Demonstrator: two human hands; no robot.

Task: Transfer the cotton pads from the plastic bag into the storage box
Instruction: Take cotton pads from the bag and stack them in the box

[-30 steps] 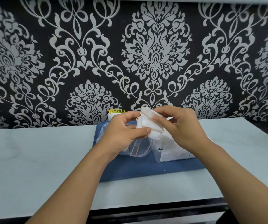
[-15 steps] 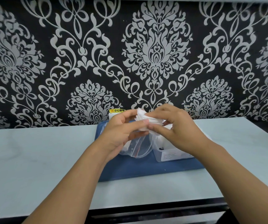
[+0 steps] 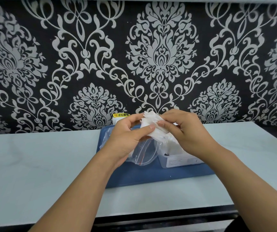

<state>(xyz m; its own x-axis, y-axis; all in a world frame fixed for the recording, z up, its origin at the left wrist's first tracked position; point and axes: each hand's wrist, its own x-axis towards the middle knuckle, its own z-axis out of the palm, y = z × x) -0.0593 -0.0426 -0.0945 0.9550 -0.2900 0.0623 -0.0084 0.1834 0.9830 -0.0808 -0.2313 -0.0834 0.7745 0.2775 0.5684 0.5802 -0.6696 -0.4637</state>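
Observation:
Both hands hold a stack of white cotton pads (image 3: pixel 152 122) above a blue tray (image 3: pixel 151 176). My left hand (image 3: pixel 127 136) pinches the stack's left side and also grips the clear plastic bag (image 3: pixel 142 154) with a red zip line, which hangs below it. My right hand (image 3: pixel 183 131) grips the stack from the right. Under my right hand stands the translucent storage box (image 3: pixel 181 160) with white pads inside, partly hidden by the hand.
The tray rests on a pale blue-grey table (image 3: pixel 34 164) against a black-and-silver patterned wall (image 3: pixel 161 56). A small white item with a yellow label (image 3: pixel 121 116) stands at the tray's far edge. The table's dark front edge (image 3: pixel 167 221) runs along the bottom.
The stack of pads has come further out of the bag and now fans upward between both hands. Both hands have shifted slightly up and closer together.

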